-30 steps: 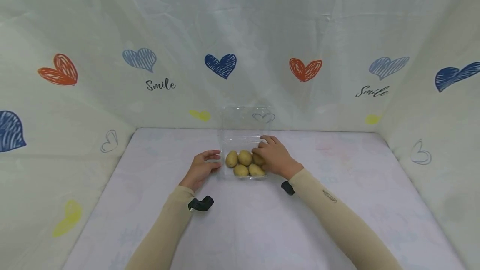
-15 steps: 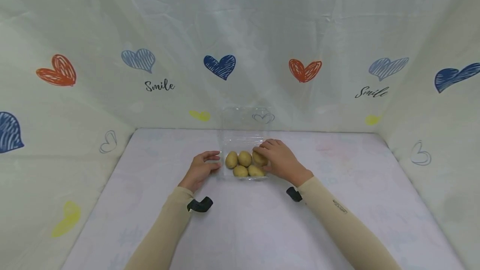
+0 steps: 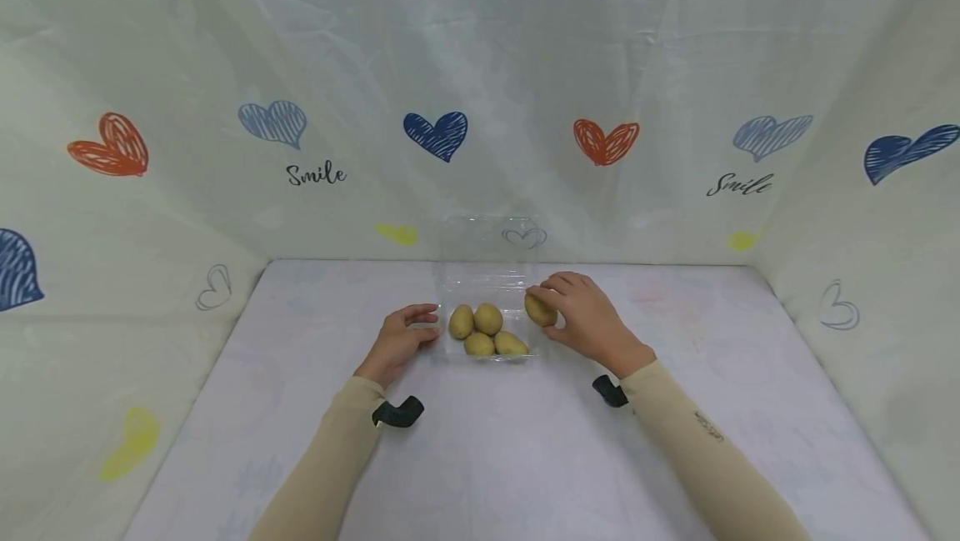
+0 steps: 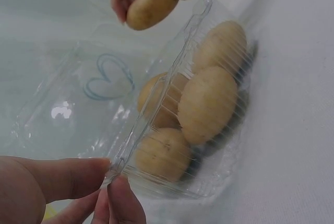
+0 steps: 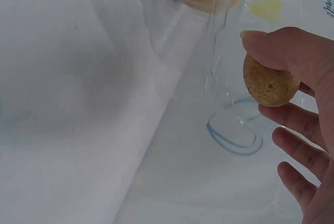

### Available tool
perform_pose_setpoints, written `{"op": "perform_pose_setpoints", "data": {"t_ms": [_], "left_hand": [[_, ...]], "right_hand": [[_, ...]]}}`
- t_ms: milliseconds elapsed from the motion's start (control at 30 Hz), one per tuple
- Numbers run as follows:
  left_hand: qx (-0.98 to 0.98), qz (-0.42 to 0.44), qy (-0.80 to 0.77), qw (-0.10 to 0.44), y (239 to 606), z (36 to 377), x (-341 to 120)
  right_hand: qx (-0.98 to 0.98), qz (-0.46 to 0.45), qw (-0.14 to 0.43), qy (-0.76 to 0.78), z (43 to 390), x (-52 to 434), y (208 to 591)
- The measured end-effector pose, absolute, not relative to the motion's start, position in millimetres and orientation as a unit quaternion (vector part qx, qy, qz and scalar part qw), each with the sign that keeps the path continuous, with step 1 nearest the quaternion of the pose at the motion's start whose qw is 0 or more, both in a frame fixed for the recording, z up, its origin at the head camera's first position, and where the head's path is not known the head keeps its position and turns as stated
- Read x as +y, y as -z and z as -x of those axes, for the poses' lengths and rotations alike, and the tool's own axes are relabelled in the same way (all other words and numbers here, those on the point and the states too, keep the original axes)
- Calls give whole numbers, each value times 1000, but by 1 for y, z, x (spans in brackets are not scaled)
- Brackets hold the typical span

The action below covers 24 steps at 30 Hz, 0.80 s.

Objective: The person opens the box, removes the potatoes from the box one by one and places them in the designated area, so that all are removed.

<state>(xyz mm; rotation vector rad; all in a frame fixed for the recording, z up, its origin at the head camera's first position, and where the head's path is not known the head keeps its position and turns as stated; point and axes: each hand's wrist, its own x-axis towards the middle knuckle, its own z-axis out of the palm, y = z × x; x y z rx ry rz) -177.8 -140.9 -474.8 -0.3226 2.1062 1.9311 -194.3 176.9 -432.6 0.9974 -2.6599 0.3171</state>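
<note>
Both arms are covered in snug beige sleeves that run right down to the wrists. The right sleeve [image 3: 705, 458] has a small dark printed marking partway along the forearm, too tiny to read. The left sleeve [image 3: 322, 466] is plain. Each wrist has a little black mount strapped underneath, left [image 3: 397, 413] and right [image 3: 611, 392]. Hands are bare, no rings or watch visible.

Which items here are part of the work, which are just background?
In the work: right hand holding a potato; left hand pinching the clear clamshell box; four potatoes inside.
Background: heart-print cloth; table cover.
</note>
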Motion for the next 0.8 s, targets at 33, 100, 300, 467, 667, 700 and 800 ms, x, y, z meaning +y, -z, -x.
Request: {"op": "perform_pose_setpoints", "data": {"t_ms": [33,100,300,467,667,700,800], "left_hand": [[725,112,-666,133,475,178,-141],[725,112,-666,133,475,177,-141],[725,107,-667,132,475,176,-142],[723,101,-671,131,474,175,-143],[723,105,-669,133,475,176,-143],[725,105,-668,133,475,176,-143],[725,105,-667,134,476,177,-142]], "right_hand": [[-922,-342,143,-110,194,179,432],[-924,-335,146,-110,193,185,430],[-932,-312,151,-111,193,201,430],[-934,-299,159,-112,193,216,432],[-941,-281,156,-109,193,238,437],[-942,-277,155,-106,193,242,438],[-945,-268,155,-105,193,252,442]]}}
